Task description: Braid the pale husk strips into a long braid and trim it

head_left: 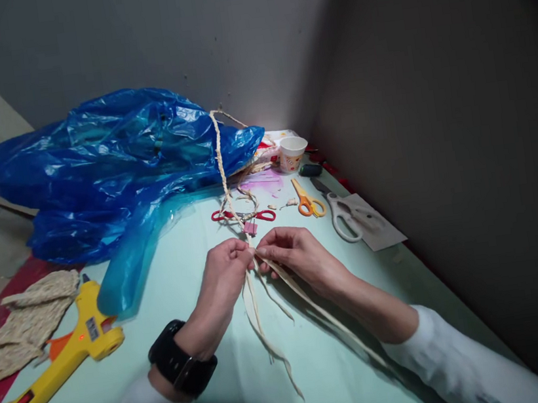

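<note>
A pale braided cord (221, 161) runs from beside the blue bag down to my hands, with a pink clip (250, 228) on it just beyond my fingers. My left hand (228, 269) pinches the cord's near end from the left. From the right, my right hand (301, 257) grips a long loose strand (323, 310) that trails toward the lower right. Other loose strands (261, 334) hang down between my wrists onto the table. The fingertips of both hands nearly meet, which hides the exact crossing of the strands.
Left lie a yellow glue gun (87, 328) and a woven straw piece (32, 322). A large blue plastic bag (110, 163) fills the back left. Beyond my hands are red-handled scissors (265, 215), orange scissors (306, 203), white-handled scissors (343, 218), and a paper cup (292, 154). A wall (463, 136) borders the right.
</note>
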Demonstrator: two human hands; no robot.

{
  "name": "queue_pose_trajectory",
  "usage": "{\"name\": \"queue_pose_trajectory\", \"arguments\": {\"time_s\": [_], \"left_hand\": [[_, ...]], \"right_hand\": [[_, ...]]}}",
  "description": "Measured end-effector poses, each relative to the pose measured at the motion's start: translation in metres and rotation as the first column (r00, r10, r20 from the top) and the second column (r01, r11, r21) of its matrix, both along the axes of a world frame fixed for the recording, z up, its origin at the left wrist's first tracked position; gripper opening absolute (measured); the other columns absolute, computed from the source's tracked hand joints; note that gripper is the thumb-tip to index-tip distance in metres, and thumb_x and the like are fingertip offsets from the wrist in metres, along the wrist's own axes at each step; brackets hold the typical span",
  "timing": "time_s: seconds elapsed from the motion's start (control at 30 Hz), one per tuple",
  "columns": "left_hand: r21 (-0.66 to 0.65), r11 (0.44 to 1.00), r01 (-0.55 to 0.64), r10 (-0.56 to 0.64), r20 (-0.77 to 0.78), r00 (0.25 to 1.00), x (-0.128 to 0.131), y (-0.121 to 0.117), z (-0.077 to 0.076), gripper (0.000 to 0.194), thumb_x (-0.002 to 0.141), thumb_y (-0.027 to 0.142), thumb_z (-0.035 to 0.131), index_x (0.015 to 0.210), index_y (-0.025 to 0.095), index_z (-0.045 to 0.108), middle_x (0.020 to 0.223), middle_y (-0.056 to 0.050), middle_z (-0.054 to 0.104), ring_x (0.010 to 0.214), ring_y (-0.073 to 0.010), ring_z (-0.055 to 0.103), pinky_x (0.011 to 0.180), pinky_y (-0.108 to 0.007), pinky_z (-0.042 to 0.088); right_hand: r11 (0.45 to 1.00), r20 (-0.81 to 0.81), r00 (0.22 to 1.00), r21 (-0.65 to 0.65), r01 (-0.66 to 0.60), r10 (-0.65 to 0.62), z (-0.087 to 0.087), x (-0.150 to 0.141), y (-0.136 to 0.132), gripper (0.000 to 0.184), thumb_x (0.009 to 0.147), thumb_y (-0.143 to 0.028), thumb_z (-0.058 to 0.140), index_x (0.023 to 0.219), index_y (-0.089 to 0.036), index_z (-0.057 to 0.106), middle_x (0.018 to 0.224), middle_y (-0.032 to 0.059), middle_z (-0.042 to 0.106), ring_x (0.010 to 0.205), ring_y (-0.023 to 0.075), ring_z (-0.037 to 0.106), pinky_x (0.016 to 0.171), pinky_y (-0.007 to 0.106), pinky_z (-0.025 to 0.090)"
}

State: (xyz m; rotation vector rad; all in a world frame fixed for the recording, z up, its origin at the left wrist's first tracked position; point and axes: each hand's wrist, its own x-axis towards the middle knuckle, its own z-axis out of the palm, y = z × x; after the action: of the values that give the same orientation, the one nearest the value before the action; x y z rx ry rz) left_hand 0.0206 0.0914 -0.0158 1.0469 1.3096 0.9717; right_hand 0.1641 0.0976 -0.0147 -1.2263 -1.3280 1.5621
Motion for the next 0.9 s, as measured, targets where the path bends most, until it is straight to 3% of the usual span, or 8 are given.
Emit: {"name": "queue_pose_trajectory", "arguments": {"time_s": [0.1, 0.2, 0.33, 0.43, 0.5, 0.63, 0.77, 0.9], "left_hand": [[0.000, 1.000, 0.007, -0.007, 0.008, 1.000, -0.001, 0.000, 0.000, 0.007, 0.073, 0.020, 0.058, 0.068, 0.016, 0.054, 0.056, 0.005, 0.053, 0.044, -0.0039, 0.036, 0.043, -0.020, 0.018], [0.008, 1.000, 0.028, -0.028, 0.000, 1.000, -0.002, -0.001, 0.001, 0.009, 0.074, 0.021, 0.057, 0.068, 0.015, 0.054, 0.056, 0.005, 0.052, 0.043, -0.0030, 0.032, 0.042, -0.019, 0.017], [-0.026, 0.998, 0.053, -0.053, -0.015, 0.998, -0.002, 0.001, 0.003, 0.011, 0.075, 0.024, 0.059, 0.071, 0.014, 0.056, 0.060, 0.002, 0.056, 0.043, -0.0024, 0.030, 0.041, -0.018, 0.018], [-0.068, 0.994, 0.082, -0.080, 0.023, 0.996, -0.003, 0.003, 0.003, 0.011, 0.075, 0.023, 0.060, 0.073, 0.014, 0.055, 0.060, 0.002, 0.056, 0.040, -0.0016, 0.027, 0.039, -0.018, 0.016], [-0.061, 0.993, 0.102, -0.099, 0.052, 0.994, -0.004, 0.004, 0.002, 0.009, 0.075, 0.021, 0.059, 0.073, 0.014, 0.055, 0.054, 0.005, 0.051, 0.039, -0.0019, 0.026, 0.038, -0.018, 0.016], [-0.020, 0.992, 0.128, -0.127, 0.027, 0.991, -0.006, 0.003, 0.001, 0.006, 0.075, 0.020, 0.059, 0.076, 0.015, 0.057, 0.047, 0.007, 0.044, 0.039, -0.0041, 0.032, 0.039, -0.018, 0.022], [-0.002, 0.990, 0.140, -0.140, -0.020, 0.990, -0.005, 0.002, 0.003, 0.005, 0.074, 0.017, 0.055, 0.078, 0.014, 0.058, 0.049, 0.005, 0.051, 0.041, -0.0062, 0.040, 0.042, -0.019, 0.027], [0.035, 0.986, 0.163, -0.162, -0.013, 0.987, -0.004, 0.001, 0.005, 0.009, 0.070, 0.013, 0.051, 0.075, 0.014, 0.058, 0.056, 0.003, 0.055, 0.047, -0.0080, 0.046, 0.047, -0.020, 0.034]], "right_hand": [[1.000, 0.078, 0.997, 0.014, -0.007, 0.006, -0.004, -0.001, 0.003, 0.020, 0.075, -0.032, 0.065, 0.075, -0.015, 0.056, 0.063, 0.0015, 0.061, 0.053, 0.0109, 0.052, 0.053, 0.023, 0.042], [0.993, 0.240, 0.971, 0.113, -0.039, 0.011, -0.002, 0.000, 0.004, 0.012, 0.078, -0.027, 0.060, 0.075, -0.016, 0.058, 0.062, -0.0001, 0.060, 0.053, 0.0106, 0.051, 0.053, 0.023, 0.039], [0.925, 0.531, 0.840, 0.365, -0.107, -0.113, 0.009, 0.000, -0.003, 0.005, 0.080, -0.017, 0.055, 0.076, -0.017, 0.059, 0.065, -0.0012, 0.061, 0.059, 0.0105, 0.051, 0.057, 0.022, 0.033], [0.876, 0.638, 0.748, 0.451, -0.171, -0.183, 0.017, -0.004, -0.010, 0.007, 0.082, -0.015, 0.053, 0.077, -0.018, 0.058, 0.065, -0.0010, 0.060, 0.059, 0.0109, 0.048, 0.057, 0.023, 0.030], [0.855, 0.665, 0.717, 0.480, -0.196, -0.209, 0.019, -0.006, -0.014, 0.006, 0.082, -0.014, 0.052, 0.083, -0.017, 0.056, 0.068, -0.0002, 0.061, 0.059, 0.0116, 0.047, 0.057, 0.023, 0.029], [0.837, 0.669, 0.708, 0.504, -0.212, -0.224, 0.019, -0.009, -0.015, 0.022, 0.081, -0.009, 0.048, 0.101, -0.017, 0.049, 0.073, 0.0001, 0.061, 0.059, 0.0130, 0.047, 0.056, 0.023, 0.028], [0.832, 0.715, 0.656, 0.501, -0.239, -0.242, 0.022, -0.012, -0.016, 0.022, 0.079, -0.009, 0.046, 0.099, -0.018, 0.046, 0.074, -0.0001, 0.060, 0.060, 0.0144, 0.049, 0.055, 0.024, 0.027], [0.803, 0.795, 0.546, 0.494, -0.333, -0.263, 0.025, -0.018, -0.020, 0.020, 0.078, -0.010, 0.046, 0.096, -0.017, 0.045, 0.074, 0.0016, 0.060, 0.062, 0.0165, 0.050, 0.054, 0.027, 0.026]]}}
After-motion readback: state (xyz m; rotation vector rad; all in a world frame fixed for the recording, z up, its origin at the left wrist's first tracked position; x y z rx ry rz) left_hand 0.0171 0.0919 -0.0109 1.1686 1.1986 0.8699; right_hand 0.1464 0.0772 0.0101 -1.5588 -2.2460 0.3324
